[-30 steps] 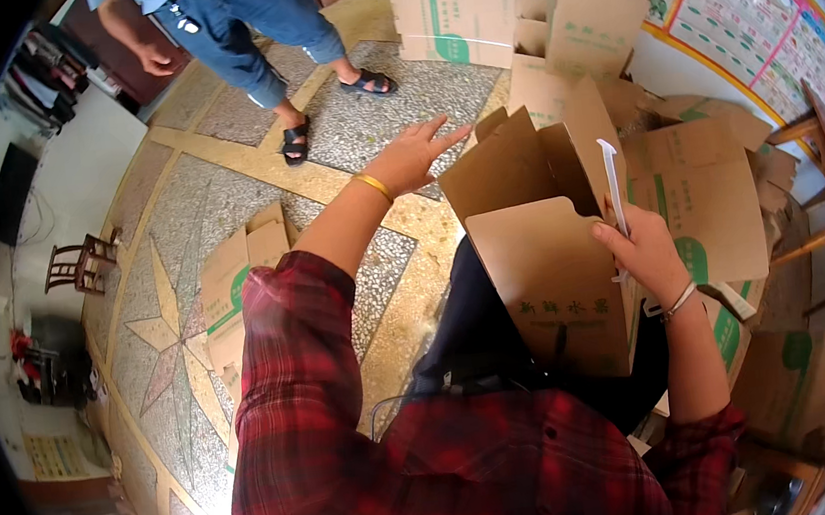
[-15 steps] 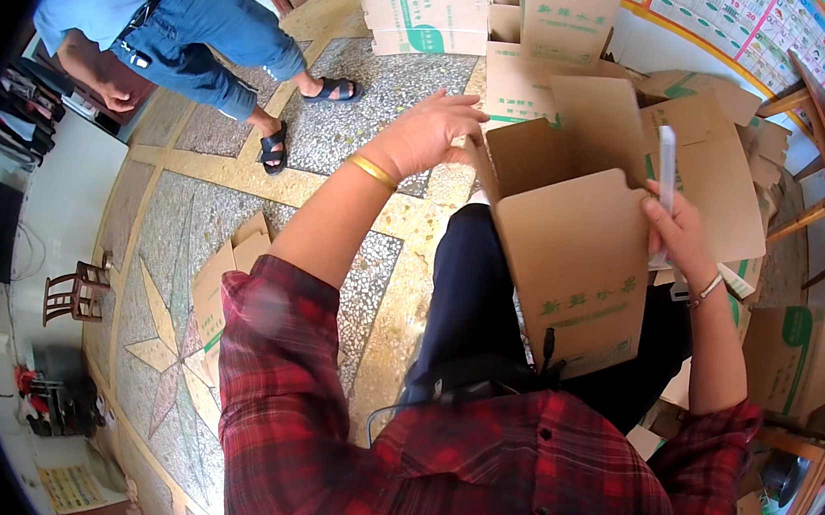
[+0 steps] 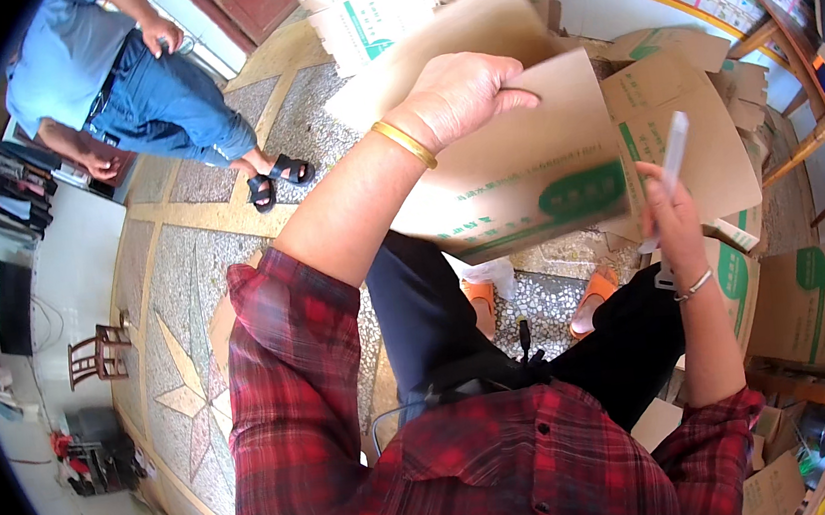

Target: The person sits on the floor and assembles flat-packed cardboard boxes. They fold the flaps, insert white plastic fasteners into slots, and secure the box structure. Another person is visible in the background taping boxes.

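Note:
A brown cardboard box (image 3: 504,172) with green print hangs tilted above my knees, its flaps up and partly blurred. My left hand (image 3: 466,96) is closed on the upper edge of a flap, thumb on the near face. On the box's right side is my right hand (image 3: 672,215), closed around a slim whitish tool (image 3: 675,151) that sticks up past the fingers. What kind of tool it is, I cannot make out. Whether the right fingers touch the box is unclear.
Flattened and folded cartons (image 3: 675,119) lie to the right, with more stacked cartons (image 3: 371,5) at the back. A person in blue (image 3: 144,90) stands at the far left. A wooden chair (image 3: 801,76) is at the right, a small chair (image 3: 99,356) at the left.
The box has been lifted off my lap and turned, now showing its green-printed side. My left hand has shifted from its left rim to a flap. The right hand keeps the tool.

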The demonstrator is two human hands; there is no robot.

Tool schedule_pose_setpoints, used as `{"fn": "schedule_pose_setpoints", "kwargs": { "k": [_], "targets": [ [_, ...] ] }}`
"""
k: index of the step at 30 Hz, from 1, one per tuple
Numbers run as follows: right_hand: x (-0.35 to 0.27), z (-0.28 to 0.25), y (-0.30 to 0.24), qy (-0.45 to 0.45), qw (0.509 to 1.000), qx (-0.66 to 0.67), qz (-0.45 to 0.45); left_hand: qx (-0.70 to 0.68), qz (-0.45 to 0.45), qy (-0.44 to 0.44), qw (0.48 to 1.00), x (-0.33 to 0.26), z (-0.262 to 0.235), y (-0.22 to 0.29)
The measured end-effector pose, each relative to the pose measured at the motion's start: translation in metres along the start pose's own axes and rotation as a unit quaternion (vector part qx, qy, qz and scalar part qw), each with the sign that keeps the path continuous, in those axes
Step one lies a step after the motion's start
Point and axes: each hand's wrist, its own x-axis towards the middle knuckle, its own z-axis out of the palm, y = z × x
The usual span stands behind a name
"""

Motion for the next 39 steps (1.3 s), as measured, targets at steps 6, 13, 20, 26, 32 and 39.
{"fn": "schedule_pose_setpoints", "kwargs": {
  "k": [6,13,20,26,32,39],
  "targets": [
    [-0.005,0.04,0.007,-0.098,0.994,0.046,0.029,-0.105,-0.154,0.04,0.982,0.029,0.009,0.022],
    [0.007,0.078,0.039,-0.135,0.982,0.106,0.081,-0.13,-0.189,0.002,0.973,0.011,0.061,0.003],
    [-0.005,0.076,0.068,-0.091,0.989,0.081,0.08,-0.128,-0.168,-0.029,0.977,0.023,0.098,0.021],
    [-0.006,0.08,0.096,-0.054,0.99,0.067,0.113,-0.137,-0.199,-0.062,0.968,0.028,0.131,0.039],
    [-0.009,0.09,0.112,-0.009,0.992,0.063,0.109,-0.114,-0.202,-0.089,0.968,0.031,0.153,0.039],
    [0.007,0.098,0.131,-0.052,0.975,0.107,0.185,-0.135,-0.207,-0.14,0.959,0.036,0.18,0.039]
  ]
}}
